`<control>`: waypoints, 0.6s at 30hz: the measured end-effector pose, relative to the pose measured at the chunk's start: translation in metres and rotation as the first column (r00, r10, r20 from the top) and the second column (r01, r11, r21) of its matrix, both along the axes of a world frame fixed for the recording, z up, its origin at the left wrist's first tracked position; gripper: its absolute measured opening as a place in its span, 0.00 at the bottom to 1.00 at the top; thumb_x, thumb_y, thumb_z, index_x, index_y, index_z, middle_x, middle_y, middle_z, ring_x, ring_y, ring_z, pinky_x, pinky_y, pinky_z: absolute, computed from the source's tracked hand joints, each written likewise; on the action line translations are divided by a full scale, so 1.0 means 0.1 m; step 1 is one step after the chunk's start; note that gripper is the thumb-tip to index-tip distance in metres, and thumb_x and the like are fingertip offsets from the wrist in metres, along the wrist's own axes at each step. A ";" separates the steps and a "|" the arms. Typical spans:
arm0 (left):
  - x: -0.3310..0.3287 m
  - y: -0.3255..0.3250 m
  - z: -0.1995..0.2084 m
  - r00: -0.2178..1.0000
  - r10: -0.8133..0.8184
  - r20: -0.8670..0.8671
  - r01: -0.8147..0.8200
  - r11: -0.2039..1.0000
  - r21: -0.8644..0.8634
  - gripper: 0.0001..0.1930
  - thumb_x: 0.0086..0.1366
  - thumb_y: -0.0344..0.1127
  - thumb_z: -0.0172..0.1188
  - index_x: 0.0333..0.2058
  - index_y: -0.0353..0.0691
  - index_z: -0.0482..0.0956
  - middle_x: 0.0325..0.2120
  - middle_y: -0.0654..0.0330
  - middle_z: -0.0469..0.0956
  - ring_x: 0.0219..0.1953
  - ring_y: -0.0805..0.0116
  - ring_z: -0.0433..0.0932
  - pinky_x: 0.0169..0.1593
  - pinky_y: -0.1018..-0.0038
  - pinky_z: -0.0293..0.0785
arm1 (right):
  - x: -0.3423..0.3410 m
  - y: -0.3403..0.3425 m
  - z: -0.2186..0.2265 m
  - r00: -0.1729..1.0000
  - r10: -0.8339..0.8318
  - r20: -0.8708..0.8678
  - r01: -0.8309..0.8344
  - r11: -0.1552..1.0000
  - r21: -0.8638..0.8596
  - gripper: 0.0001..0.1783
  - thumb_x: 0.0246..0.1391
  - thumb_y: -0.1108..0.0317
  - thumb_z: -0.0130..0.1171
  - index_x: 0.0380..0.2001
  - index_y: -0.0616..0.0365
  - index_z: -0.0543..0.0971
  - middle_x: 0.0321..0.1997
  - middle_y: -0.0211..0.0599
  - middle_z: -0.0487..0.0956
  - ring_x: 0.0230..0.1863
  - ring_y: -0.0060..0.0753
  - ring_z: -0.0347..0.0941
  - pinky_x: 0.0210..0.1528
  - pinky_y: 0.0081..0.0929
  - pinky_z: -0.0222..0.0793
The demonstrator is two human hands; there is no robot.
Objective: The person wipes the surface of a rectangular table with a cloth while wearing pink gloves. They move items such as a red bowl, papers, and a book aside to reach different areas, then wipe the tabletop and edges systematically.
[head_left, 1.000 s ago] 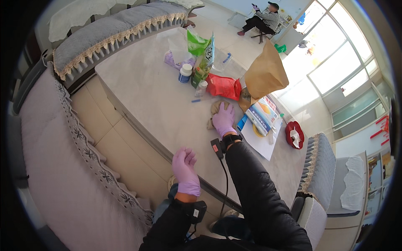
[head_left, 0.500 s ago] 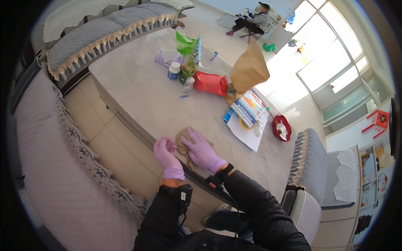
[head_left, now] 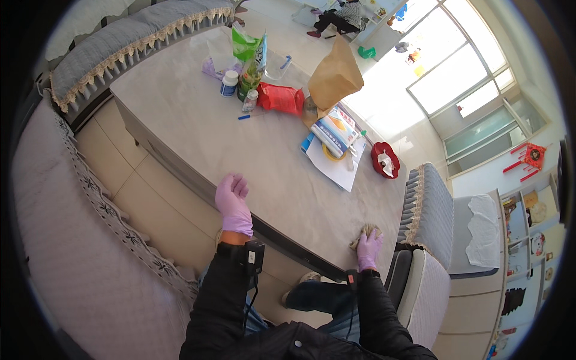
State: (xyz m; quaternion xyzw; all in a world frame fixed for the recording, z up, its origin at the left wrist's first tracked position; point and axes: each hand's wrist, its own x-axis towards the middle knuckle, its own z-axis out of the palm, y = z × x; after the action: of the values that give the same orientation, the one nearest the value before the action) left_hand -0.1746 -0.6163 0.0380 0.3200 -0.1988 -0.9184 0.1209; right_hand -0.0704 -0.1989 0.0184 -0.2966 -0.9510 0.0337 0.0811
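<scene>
Both my hands wear pale purple gloves. My right hand [head_left: 369, 249] is down near the right end of the grey table [head_left: 198, 129], its fingers over a crumpled beige cloth [head_left: 362, 234] that lies pressed on the tabletop. Part of the cloth is hidden under those fingers. At the table's near edge, my left hand [head_left: 234, 205] is raised with loosely bent fingers and holds nothing.
Farther back on the table are a white bottle [head_left: 229, 83], a green bag [head_left: 245, 45], a red packet [head_left: 279, 99], a brown paper bag [head_left: 336, 75], papers [head_left: 339, 171] and a red dish [head_left: 384, 161]. A sofa [head_left: 102, 252] runs along the left. Someone sits [head_left: 343, 17] far off.
My right hand has swept the cloth from the table's near middle to its right end. My left hand has shifted slightly, staying by the near edge. The view has also moved a little.
</scene>
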 end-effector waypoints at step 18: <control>-0.07 -0.33 -0.04 0.980 0.197 0.041 -0.196 0.980 -0.017 0.16 0.69 0.37 0.56 0.51 0.35 0.74 0.39 0.60 0.79 0.37 0.70 0.77 0.40 0.75 0.72 | -2.53 -2.84 0.06 0.608 0.789 -0.084 -0.791 0.611 0.011 0.34 0.54 0.64 0.55 0.66 0.57 0.68 0.72 0.64 0.59 0.72 0.69 0.55 0.73 0.51 0.53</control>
State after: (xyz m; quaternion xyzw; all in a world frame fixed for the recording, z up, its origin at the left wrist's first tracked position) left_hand -0.1819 -0.6497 0.0341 0.3566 -0.1745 -0.8938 0.2089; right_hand -0.3236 -0.4829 0.0243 0.1534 -0.9797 0.0906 0.0922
